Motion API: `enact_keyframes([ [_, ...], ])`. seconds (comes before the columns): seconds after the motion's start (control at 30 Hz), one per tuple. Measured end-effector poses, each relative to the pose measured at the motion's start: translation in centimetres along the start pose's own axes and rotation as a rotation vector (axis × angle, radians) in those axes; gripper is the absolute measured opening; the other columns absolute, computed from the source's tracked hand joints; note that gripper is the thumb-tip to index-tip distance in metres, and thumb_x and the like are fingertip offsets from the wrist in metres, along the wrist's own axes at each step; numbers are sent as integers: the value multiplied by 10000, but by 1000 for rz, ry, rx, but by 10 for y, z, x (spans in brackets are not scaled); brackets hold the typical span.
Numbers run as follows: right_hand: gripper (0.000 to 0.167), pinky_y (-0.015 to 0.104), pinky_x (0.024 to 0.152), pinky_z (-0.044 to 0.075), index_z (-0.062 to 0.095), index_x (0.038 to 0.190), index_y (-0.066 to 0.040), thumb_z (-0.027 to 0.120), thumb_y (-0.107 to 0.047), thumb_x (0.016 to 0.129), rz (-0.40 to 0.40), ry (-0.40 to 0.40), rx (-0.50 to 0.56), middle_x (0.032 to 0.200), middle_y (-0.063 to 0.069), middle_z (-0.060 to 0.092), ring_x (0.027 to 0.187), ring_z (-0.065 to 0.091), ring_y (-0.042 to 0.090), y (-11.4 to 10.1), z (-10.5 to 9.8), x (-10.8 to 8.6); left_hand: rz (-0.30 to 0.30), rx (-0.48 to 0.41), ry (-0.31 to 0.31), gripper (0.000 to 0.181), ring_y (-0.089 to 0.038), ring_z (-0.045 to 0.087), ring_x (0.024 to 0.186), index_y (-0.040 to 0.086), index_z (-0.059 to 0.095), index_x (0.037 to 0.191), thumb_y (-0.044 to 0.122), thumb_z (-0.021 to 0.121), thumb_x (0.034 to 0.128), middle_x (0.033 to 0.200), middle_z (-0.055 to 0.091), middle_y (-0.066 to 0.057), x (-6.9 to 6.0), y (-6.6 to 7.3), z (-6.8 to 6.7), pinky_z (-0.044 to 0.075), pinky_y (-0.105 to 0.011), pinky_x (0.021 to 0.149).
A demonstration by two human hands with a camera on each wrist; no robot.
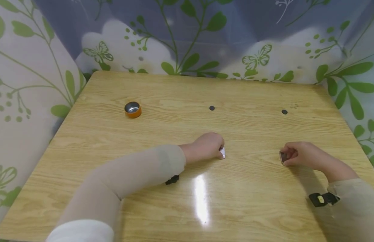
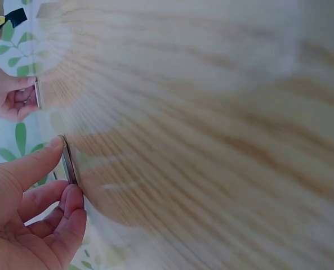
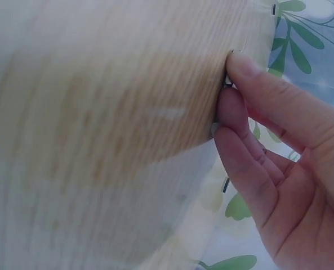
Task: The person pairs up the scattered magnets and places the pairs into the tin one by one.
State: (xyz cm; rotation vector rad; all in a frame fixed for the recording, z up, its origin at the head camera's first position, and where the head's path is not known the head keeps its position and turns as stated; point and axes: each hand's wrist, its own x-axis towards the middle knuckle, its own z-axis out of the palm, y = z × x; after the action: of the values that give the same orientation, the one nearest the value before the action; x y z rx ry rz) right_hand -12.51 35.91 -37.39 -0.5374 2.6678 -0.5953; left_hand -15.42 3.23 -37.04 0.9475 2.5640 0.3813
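Near the middle of the table, my left hand (image 1: 205, 147) pinches a small, thin, flat piece (image 1: 223, 153) by its edges; it looks white in the head view. The left wrist view shows that piece (image 2: 69, 163) edge-on, with a metallic rim, held upright between thumb and fingers close to the tabletop. Farther right, my right hand (image 1: 309, 156) pinches a similar small flat piece (image 1: 282, 157) with a dark face. In the right wrist view the fingers hide most of it. What kind of thing either piece is, I cannot tell.
A small orange bowl (image 1: 133, 110) with a shiny metal inside stands at the back left of the wooden table (image 1: 162, 94). Beyond the hands lie two small dark discs, a middle disc (image 1: 212, 108) and a right disc (image 1: 284, 112). Leaf-patterned cloth (image 1: 190, 43) hangs around the table.
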Motion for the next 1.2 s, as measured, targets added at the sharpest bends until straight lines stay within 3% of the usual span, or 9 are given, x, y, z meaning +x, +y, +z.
enact_keyframes([
  [0.8,273,261,606,491,627,928,-1,784,-94,724,-20,5,-17,794,-22,621,706,584,106,-2,2,1,-1,34,-9,250,-92,520,711,84,692,897,315,734,813,828,625,29,12,20,6,431,-189,645],
  [1.03,273,271,602,481,626,926,-9,785,-112,728,-36,4,-36,779,-38,615,701,570,101,-5,3,3,-4,23,-8,224,-92,504,662,91,672,822,306,733,816,759,603,36,15,22,8,416,-194,600],
  [1.2,288,273,597,469,628,943,-3,784,-120,731,-34,-4,-30,776,-42,610,701,555,100,-7,3,3,-6,19,-9,227,-91,519,688,88,679,865,303,735,815,790,611,38,16,26,8,430,-188,625],
])
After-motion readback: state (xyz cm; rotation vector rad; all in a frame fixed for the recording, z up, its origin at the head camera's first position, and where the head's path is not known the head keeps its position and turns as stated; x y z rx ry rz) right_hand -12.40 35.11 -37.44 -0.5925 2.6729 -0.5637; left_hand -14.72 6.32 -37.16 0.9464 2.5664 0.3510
